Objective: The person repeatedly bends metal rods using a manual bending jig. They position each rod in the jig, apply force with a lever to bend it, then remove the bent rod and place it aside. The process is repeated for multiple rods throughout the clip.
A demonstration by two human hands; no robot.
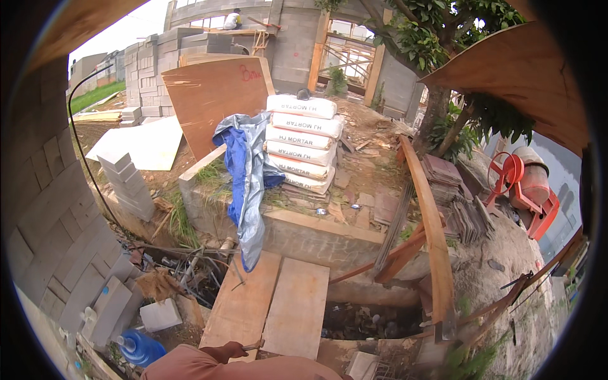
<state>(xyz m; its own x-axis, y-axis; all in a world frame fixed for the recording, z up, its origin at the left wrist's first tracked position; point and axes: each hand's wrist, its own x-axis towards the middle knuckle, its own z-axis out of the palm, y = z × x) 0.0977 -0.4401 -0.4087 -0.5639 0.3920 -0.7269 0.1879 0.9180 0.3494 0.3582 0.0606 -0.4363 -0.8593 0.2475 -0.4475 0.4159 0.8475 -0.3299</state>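
Observation:
My left hand (229,351) is at the lower edge, coming out of a brownish-pink sleeve (180,365). Its fingers are closed round a short, thin, greyish piece (254,345) whose kind I cannot make out. Below and ahead of the hand lie two wooden boards (294,307) side by side, bridging a ditch toward a low concrete ledge. Of my right arm only the sleeve (288,368) shows clearly; at its end a dark sliver at the bottom edge may be the right hand, with its fingers hidden.
A stack of white mortar bags (303,138) stands on the ledge beside a blue-silver tarp (244,190). Left are grey blocks (126,183) and a blue water jug (142,347). Right are a timber beam (425,221), stacked tiles (446,180) and an orange cement mixer (531,183). Another person (232,20) is far off.

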